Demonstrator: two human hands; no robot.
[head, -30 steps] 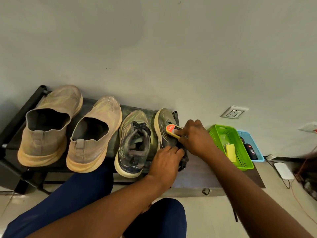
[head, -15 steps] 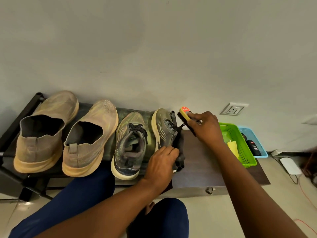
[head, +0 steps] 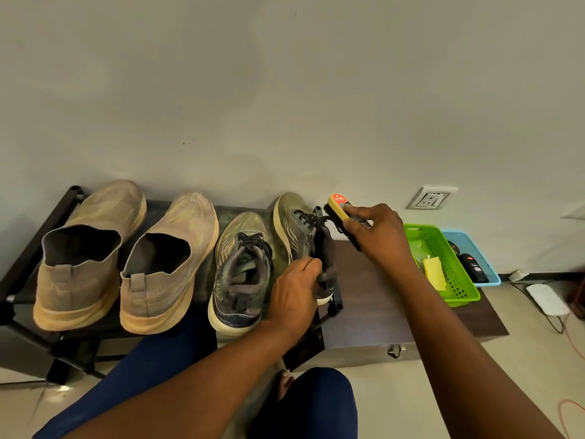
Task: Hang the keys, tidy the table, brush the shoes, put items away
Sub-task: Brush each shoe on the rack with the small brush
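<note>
On the shoe rack [head: 68,204], at its right end, the left hand [head: 294,296] grips the heel of the tipped sneaker [head: 296,229], toe toward the wall. The right hand [head: 376,232] holds the brush [head: 340,210] by the laces, its long side slanting toward the wall. The bristles could catch the laces, and the sneaker might slide off the edge.

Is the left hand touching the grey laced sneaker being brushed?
Touching. The head view shows the left hand with fingers curled around the heel collar of the tilted grey laced sneaker, no gap visible.
</note>
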